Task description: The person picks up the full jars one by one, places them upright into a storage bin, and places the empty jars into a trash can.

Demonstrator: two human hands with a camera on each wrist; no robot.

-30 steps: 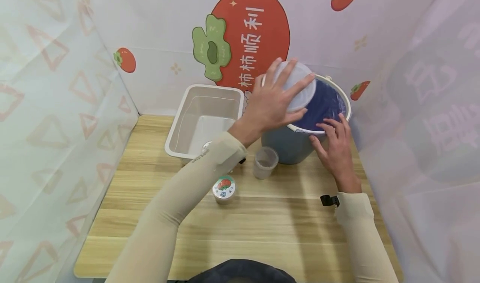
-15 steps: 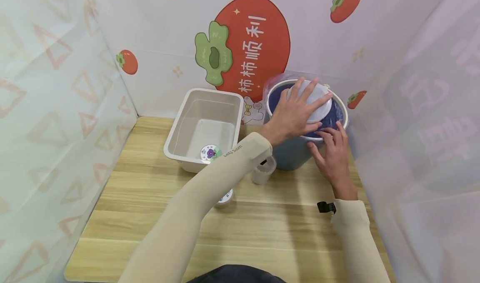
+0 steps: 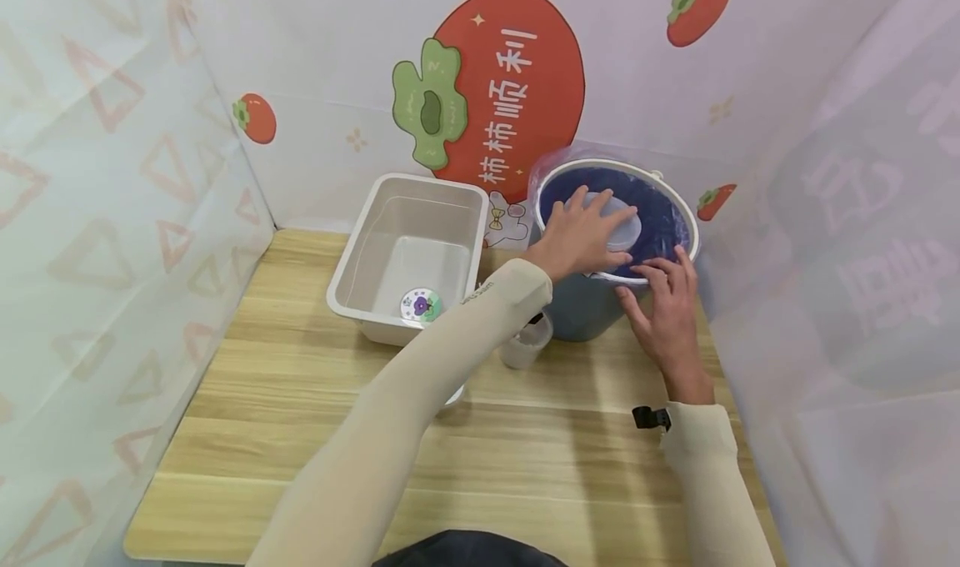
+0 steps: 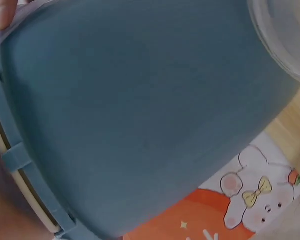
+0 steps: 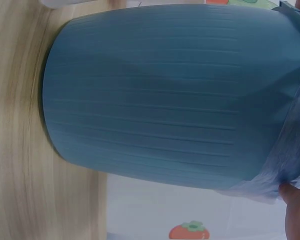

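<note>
Lowers with the left hand (image 3: 579,235) a round, cloudy plastic tub (image 3: 626,233) into a blue bucket (image 3: 591,315), gripping from above with widely spread fingers. Pinches the bucket's near right edge and its thin plastic liner (image 5: 290,145) with the right hand (image 3: 666,310), thumb outside. Compared with a second ago, holds the tub deeper: then up over the edge, now inside, below it. Seems, from that, well along in putting the tub in, with no release yet. Shows also, to the left, a beige basin (image 3: 384,330), and, just beside the bucket, a small cup (image 3: 517,353).
</note>
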